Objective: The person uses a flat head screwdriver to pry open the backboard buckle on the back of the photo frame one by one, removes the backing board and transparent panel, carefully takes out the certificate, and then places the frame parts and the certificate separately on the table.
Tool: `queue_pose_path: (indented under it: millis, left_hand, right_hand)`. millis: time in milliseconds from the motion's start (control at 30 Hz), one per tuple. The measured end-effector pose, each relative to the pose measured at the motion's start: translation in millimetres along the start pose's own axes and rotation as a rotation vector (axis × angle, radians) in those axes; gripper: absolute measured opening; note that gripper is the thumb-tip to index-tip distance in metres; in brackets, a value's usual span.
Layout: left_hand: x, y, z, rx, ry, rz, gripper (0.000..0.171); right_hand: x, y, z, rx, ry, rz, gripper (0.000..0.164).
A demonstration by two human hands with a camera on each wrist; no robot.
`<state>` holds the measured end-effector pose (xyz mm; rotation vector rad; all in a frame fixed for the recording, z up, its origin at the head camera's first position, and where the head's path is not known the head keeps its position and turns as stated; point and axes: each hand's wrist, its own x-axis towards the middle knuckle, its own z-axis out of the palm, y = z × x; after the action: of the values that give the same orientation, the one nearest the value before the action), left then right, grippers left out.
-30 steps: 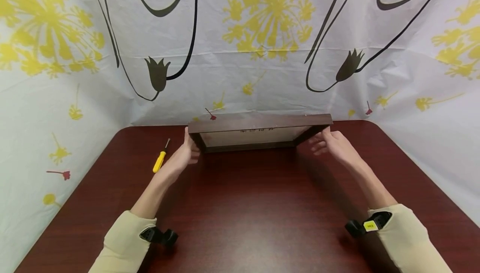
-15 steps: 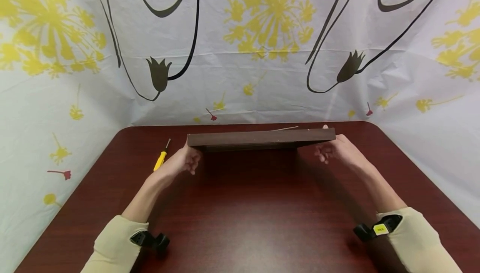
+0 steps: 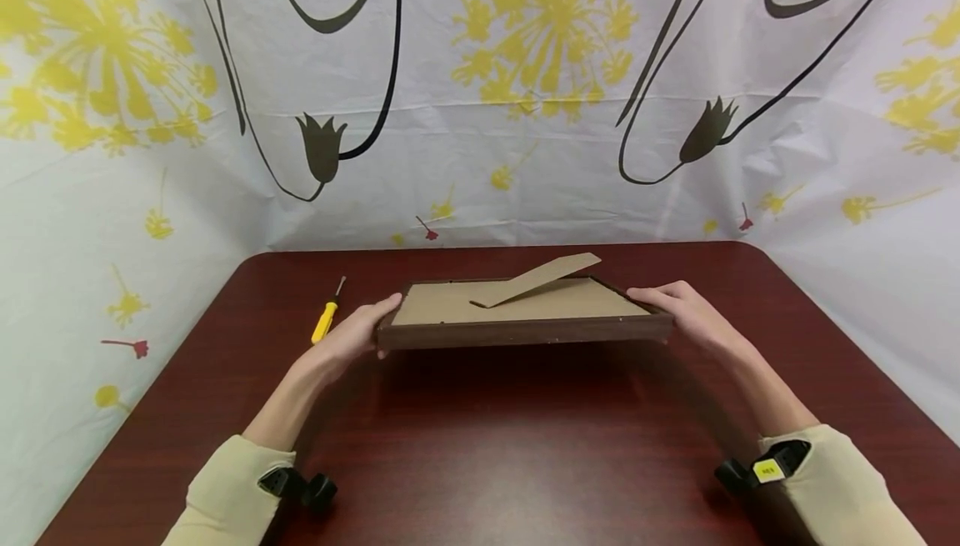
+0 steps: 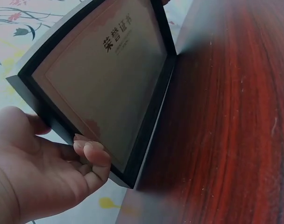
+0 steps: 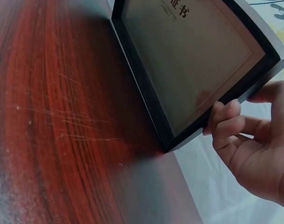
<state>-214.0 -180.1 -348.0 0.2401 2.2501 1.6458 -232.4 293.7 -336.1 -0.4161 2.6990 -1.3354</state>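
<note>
So a second ago the head view was looking at the glassy underside of this brown picture frame (image 3: pixel 525 333), and half a second ago it was almost edge-on. By now it had tipped flatter, near side lower, so the cardboard backing (image 3: pixel 438 304) faced up and the easel flap (image 3: pixel 547 273) stuck up at a slant. The yellow-handled screwdriver (image 3: pixel 325 321) hadn't budged from its spot on the table (image 3: pixel 487 454), just beyond the left forearm.

Both hands had a grip on it, one per short side. The left hand (image 3: pixel 352 333) had its thumb along the backing side with bent fingers hooked under onto the front border, and the right hand (image 3: pixel 690 317) did the same on the other end. So the frame sat between the two hands, near edge raised off the tabletop; I couldn't tell if the far edge touched.

From the head view most of the fingers were hidden underneath. The wrist views caught the certificate (image 4: pixel 109 88) behind the front, but it was dim, the small print was unreadable, and the right one cut off part of the big heading.
</note>
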Motion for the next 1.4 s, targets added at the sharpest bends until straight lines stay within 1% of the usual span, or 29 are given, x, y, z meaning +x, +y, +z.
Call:
queue_pose_path:
  millis: [100, 133, 167, 233, 333, 400, 467, 567, 700, 800, 933, 1067, 1133, 1267, 1400]
  left_hand:
    - [2.2, -2.0, 2.0, 0.013, 0.011, -0.003, 0.049]
    - [3.3, -2.3, 2.6, 0.029, 0.019, 0.002, 0.047]
    - [4.3, -2.6, 3.3, 0.052, 0.023, 0.008, 0.048]
    - [6.5, -3.2, 4.8, 0.087, 0.042, 0.007, 0.043]
    - [10.5, -4.0, 8.3, 0.135, 0.058, -0.008, 0.046]
    - [12.8, -5.1, 11.1, 0.135, 0.064, -0.037, 0.056]
    - [14.5, -6.5, 13.9, 0.135, 0.068, -0.057, 0.059]
    - [15.6, -8.8, 17.0, 0.128, 0.064, -0.077, 0.059]
    - [16.8, -9.3, 21.8, 0.134, 0.051, -0.078, 0.057]
    - [18.8, -8.9, 25.8, 0.148, 0.064, -0.083, 0.055]
    - [20.8, -11.3, 30.0, 0.191, 0.078, -0.086, 0.051]
    - [21.6, -15.7, 32.9, 0.254, 0.058, -0.061, 0.049]
    - [21.9, -17.9, 33.9, 0.282, 0.04, -0.048, 0.052]
    - [21.1, -20.4, 34.8, 0.302, 0.006, -0.03, 0.056]
    - [20.0, -20.5, 34.5, 0.333, 0.003, -0.022, 0.057]
  right_hand:
    - [0.1, 1.5, 1.4, -0.058, 0.002, 0.006, 0.043]
    - [0.6, 2.2, 2.4, -0.073, -0.004, 0.01, 0.043]
    - [1.1, 2.8, 3.5, -0.09, -0.009, 0.009, 0.042]
    - [1.5, 4.6, 5.7, -0.114, -0.022, 0.014, 0.041]
    - [1.6, 8.2, 8.5, -0.132, -0.026, 0.025, 0.042]
    - [1.3, 10.4, 9.3, -0.13, -0.023, 0.039, 0.047]
    - [1.7, 12.7, 9.9, -0.123, -0.023, 0.051, 0.05]
    - [2.1, 15.5, 9.8, -0.129, -0.024, 0.067, 0.055]
    - [2.0, 18.8, 9.1, -0.16, -0.025, 0.085, 0.061]
    - [1.2, 19.6, 9.0, -0.205, -0.034, 0.057, 0.061]
    - [0.6, 20.5, 9.6, -0.231, -0.073, 0.008, 0.052]
    - [0.2, 23.7, 10.4, -0.241, -0.115, -0.002, 0.049]
    - [0.1, 25.2, 11.4, -0.25, -0.129, -0.001, 0.051]
    - [-0.3, 26.7, 13.4, -0.266, -0.143, 0.005, 0.054]
    - [-1.1, 26.6, 15.0, -0.293, -0.154, -0.001, 0.057]
